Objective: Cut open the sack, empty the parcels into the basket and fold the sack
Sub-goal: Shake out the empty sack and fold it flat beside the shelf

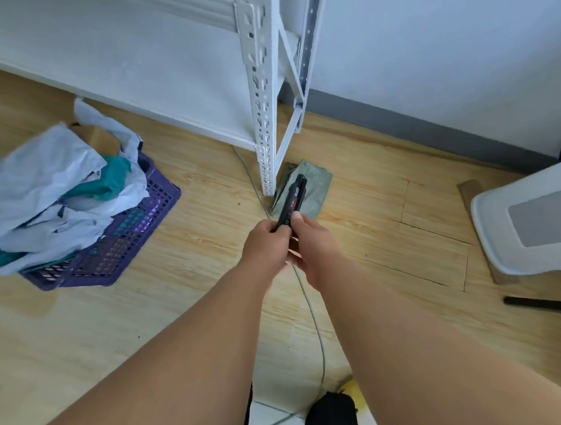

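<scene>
— Pale wood-look floor [175, 304], a white metal shelf rack [263, 89] against a white wall. Where does the job stand?

— Far along, I'd judge. The purple basket [133, 236] at the left is heaped with grey-white and teal parcels [60, 192], so the emptying looks done. The sack [308, 189] lies on the floor by the foot of the rack's upright, already a flat, folded grey-green pad.

— And the hands?

— Both are together in mid-frame, above the floor and just in front of the sack. The left hand [265, 244] has its fingers curled round the lower end of a black cutter [292, 201]; the right hand [313, 244] pinches the same body, thumb on top. No blade shows at the tip, though it is too small to be sure.

— So what is left?

— Little, by my reading: the cutter probably only needs closing or putting away. Whether the fold is finished I cannot confirm; only its top shows.

— Anything else about?

— A thin grey cable [312, 316] runs across the floor under the arms, and a white appliance [531, 221] stands at the right.
</scene>
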Available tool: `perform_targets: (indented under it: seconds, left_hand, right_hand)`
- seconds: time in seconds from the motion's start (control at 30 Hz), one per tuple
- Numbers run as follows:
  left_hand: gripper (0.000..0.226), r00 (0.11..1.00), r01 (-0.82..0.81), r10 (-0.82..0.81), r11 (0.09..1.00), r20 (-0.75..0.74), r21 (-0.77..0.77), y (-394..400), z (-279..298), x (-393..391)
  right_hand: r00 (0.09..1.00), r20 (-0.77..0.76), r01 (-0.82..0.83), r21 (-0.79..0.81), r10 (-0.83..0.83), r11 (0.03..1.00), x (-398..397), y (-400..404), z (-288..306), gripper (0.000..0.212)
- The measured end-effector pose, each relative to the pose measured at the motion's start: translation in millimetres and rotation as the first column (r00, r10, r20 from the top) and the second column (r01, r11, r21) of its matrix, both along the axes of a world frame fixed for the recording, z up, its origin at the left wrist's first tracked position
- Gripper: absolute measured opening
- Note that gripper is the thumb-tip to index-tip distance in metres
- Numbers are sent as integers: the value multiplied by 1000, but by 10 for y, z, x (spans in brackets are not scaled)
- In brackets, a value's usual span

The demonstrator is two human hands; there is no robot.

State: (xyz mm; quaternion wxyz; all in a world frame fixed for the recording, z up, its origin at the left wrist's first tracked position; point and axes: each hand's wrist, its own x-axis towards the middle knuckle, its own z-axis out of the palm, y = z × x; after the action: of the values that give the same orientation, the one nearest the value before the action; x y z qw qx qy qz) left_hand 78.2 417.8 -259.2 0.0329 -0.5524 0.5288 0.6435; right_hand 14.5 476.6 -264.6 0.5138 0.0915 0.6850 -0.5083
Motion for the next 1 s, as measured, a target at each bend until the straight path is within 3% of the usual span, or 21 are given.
perform_targets:
  seconds: [0.33, 0.5, 0.73, 0.9, 1.0]
  left_hand:
    - [19, 979, -112, 111, 994, -173, 5, -773, 1190, 285]
    - [16, 924, -269, 283, 959, -256, 91, -1162, 1669, 382]
    - [38, 919, -91, 108, 994, -380, 62, -1715, 2136, 496]
    - [33, 888, -194, 196, 980, -416, 49, -2047, 2308, 409]
    - [35, 926, -145, 125, 989, -357, -32, -2138, 2271, 304]
  right_hand:
    - [990, -92, -117, -76, 110, 990, 239, -851, 1130, 27]
    - [977, -163, -154, -113, 135, 982, 289, -1272, 1607, 25]
    - [980, -200, -30, -172, -5, 985, 161, -1734, 2279, 22]
    - [981, -160, -134, -160, 108, 978, 168, -1858, 2468, 19]
    - [986, -153, -84, -150, 60, 985, 53, -1908, 2442, 23]
